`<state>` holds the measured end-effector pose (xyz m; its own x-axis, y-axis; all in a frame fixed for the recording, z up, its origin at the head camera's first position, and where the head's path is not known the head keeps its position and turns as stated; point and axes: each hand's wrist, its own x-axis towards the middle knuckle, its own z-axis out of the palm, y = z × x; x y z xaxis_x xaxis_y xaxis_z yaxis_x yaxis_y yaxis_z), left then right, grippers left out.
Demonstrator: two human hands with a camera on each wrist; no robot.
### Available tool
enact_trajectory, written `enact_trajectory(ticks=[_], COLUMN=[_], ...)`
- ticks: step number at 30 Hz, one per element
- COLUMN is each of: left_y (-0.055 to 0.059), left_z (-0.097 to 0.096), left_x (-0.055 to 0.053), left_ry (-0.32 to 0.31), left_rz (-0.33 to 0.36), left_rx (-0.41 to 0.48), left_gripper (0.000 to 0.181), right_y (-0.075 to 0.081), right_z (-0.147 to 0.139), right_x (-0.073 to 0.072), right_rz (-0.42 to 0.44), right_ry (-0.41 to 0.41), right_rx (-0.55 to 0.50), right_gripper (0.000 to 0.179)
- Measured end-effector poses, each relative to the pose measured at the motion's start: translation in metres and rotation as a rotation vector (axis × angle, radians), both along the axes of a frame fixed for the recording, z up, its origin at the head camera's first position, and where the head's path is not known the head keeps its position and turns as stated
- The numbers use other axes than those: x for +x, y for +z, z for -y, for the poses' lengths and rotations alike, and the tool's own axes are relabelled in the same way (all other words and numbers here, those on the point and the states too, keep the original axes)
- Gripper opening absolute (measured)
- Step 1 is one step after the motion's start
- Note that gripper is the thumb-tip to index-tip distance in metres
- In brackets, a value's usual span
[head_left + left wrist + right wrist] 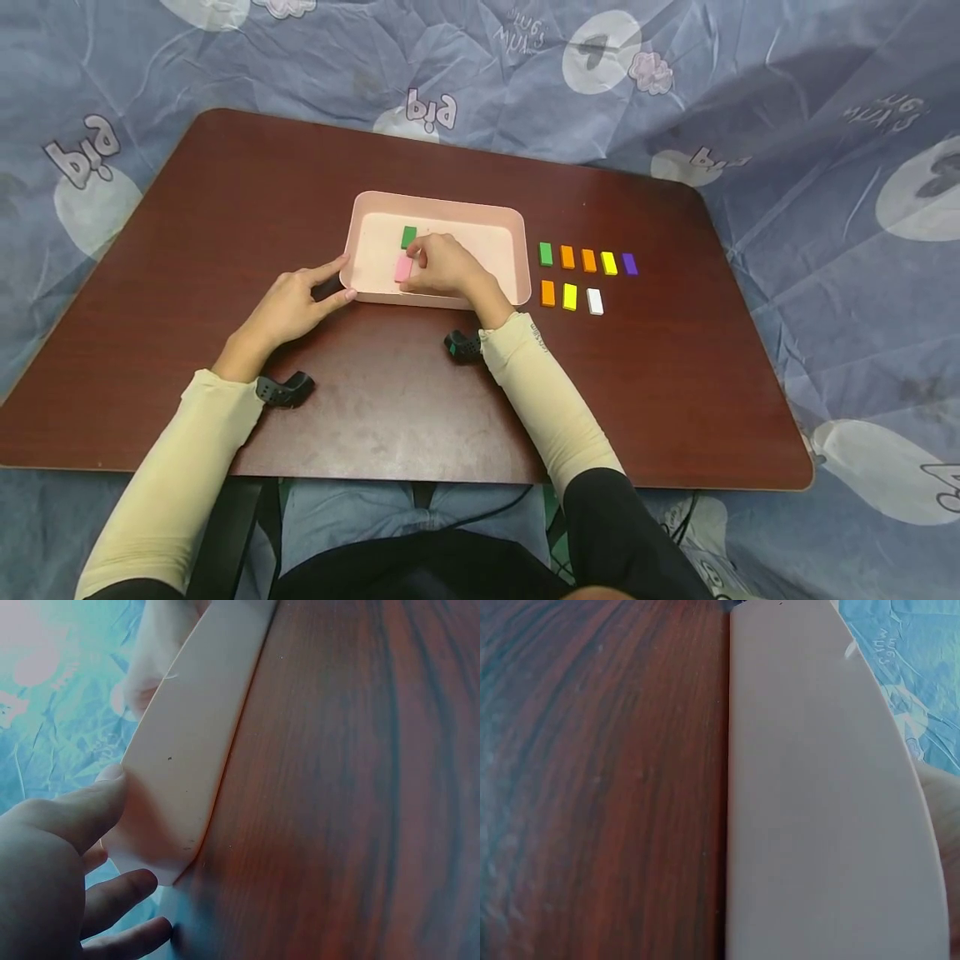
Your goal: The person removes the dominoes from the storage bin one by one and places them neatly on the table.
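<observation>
A shallow pale pink tray [457,218] stands on the table. My left hand [288,307] is at its near left corner, thumb and fingers spread and fairly straight, the tips touching the outside walls. In the left wrist view the thumb [101,796] lies at the rim. My right hand [450,265] reaches into the tray and pinches a pink block [403,268] between thumb and a fingertip at its two ends. Just beyond the pink block lies a green block [408,237]. The right wrist view shows mostly the tray's outer wall [817,787], which hides the fingers.
Right of the tray, small blocks lie in two rows: a green block [546,254], orange ones [567,257], yellow ones [609,263], a purple one [630,264] and a white one [595,301]. The brown table [637,392] ends in front of the person; patterned blue cloth [465,50] surrounds it.
</observation>
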<state>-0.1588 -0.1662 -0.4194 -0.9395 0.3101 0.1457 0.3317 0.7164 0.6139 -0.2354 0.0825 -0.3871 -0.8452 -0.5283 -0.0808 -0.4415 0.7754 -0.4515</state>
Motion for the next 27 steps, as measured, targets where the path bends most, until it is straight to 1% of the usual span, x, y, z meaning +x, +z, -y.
enact_trajectory(ticks=[7, 18, 24, 27], left_y=[0.000, 0.000, -0.001, 0.000], left_z=[-0.001, -0.001, 0.000, 0.000], left_x=[0.000, 0.001, 0.001, 0.001], left_ry=[0.002, 0.001, 0.000, 0.002], left_rz=[0.006, -0.013, -0.019, -0.013], left_rx=[-0.005, -0.008, -0.006, -0.005], left_gripper=[0.067, 0.066, 0.066, 0.067], right_y=[-0.004, -0.003, 0.003, 0.006], right_z=[-0.003, -0.006, -0.015, -0.020], right_x=[0.000, 0.004, 0.008, 0.010], right_rz=[-0.022, -0.010, -0.029, -0.041], right_ry=[0.012, 0.002, -0.002, -0.011], right_rx=[-0.009, -0.027, -0.057, -0.068], right_gripper=[0.044, 0.038, 0.043, 0.043])
